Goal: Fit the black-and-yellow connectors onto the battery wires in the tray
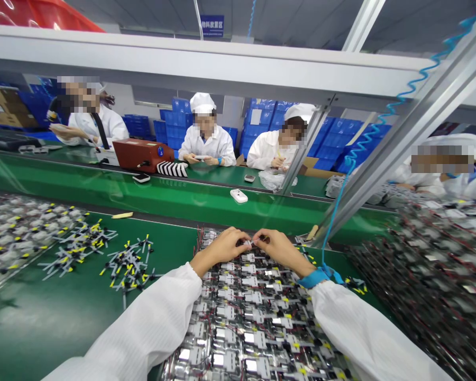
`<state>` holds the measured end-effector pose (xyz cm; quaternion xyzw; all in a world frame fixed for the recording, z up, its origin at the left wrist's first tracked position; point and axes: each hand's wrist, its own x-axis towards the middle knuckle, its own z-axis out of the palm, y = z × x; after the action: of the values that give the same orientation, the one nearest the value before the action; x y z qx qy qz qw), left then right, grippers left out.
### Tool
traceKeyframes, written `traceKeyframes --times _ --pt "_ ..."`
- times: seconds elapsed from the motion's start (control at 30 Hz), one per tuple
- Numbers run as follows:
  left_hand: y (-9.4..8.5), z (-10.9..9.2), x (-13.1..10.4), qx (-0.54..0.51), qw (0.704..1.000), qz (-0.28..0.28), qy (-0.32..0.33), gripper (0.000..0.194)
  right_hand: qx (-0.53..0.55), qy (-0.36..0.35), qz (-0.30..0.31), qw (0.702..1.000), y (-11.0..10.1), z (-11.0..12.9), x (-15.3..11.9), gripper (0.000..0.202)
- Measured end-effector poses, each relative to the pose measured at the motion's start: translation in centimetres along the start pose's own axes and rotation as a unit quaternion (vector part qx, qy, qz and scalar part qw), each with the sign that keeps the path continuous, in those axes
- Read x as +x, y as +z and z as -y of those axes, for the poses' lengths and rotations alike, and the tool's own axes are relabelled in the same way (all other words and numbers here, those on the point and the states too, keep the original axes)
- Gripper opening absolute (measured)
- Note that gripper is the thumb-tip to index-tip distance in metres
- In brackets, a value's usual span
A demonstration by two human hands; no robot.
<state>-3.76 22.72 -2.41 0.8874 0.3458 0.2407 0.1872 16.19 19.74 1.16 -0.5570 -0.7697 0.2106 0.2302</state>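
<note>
A clear tray [206,338] packed with rows of small white and black parts with red wires and yellow tabs lies before me. Over its far end, my left hand [230,244] and my right hand [273,246] come close together, thumbs and forefingers pinched. Between the fingertips is something small and pale that I cannot make out. A blue wrist strap [319,276] with a coiled cord circles my right wrist. To the left on the green table are two loose piles of small grey, black and yellow parts [129,267].
Stacked trays of parts [428,275] rise at the right, and another filled tray [24,233] lies at the left. A green conveyor [182,203] carrying a white device [238,196] runs behind. A metal post [365,153] slants at the right. Co-workers in white sit opposite.
</note>
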Motion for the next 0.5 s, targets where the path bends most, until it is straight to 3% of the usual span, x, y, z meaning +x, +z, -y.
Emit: traceKeyframes --times 0.5 --pt "-0.20 -0.26 0.13 -0.007 1.000 0.002 -0.012 0.022 -0.022 -0.025 0.020 0.999 -0.26 -0.38 0.12 0.019"
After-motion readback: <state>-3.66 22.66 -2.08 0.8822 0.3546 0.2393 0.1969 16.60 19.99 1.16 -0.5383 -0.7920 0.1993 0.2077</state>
